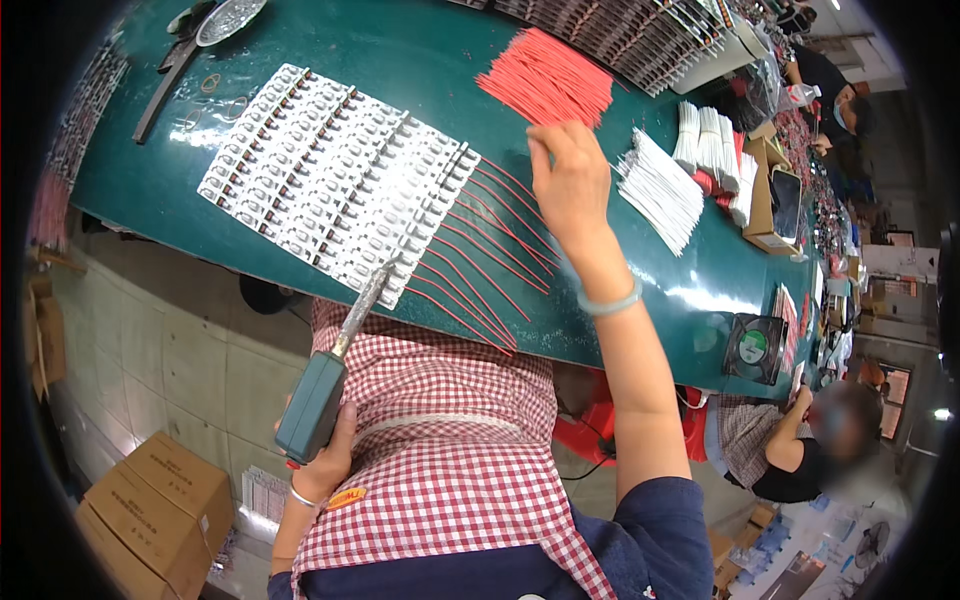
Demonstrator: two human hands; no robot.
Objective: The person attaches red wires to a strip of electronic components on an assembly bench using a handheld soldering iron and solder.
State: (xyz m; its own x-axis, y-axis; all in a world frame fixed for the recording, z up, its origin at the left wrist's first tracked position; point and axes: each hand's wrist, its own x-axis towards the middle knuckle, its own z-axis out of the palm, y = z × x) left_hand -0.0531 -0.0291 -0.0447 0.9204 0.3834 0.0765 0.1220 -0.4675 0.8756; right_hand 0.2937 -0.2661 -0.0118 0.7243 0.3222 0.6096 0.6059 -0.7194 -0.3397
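Note:
My left hand point(330, 465) is wrapped round the dark green body of a soldering gun point(318, 400). Its long metal barrel slants up to the near right corner of a panel of white circuit boards point(330, 170), the tip close to the edge row. Several red wires point(490, 255) fan out to the right from that edge and lie on the table. My right hand point(575, 185), a pale bangle on its wrist, hovers at the near edge of a heap of cut red wires point(550, 75). Its fingers are bent together; whatever lies between them is too small to make out.
Right of my right hand lies a pile of white wires point(662, 190), with bundled white wires point(715, 150) behind. A small fan point(755, 348) stands near the table's right edge. Racks of boards point(630, 35) fill the back. Other people sit along the right; cardboard boxes point(160, 510) stand at lower left.

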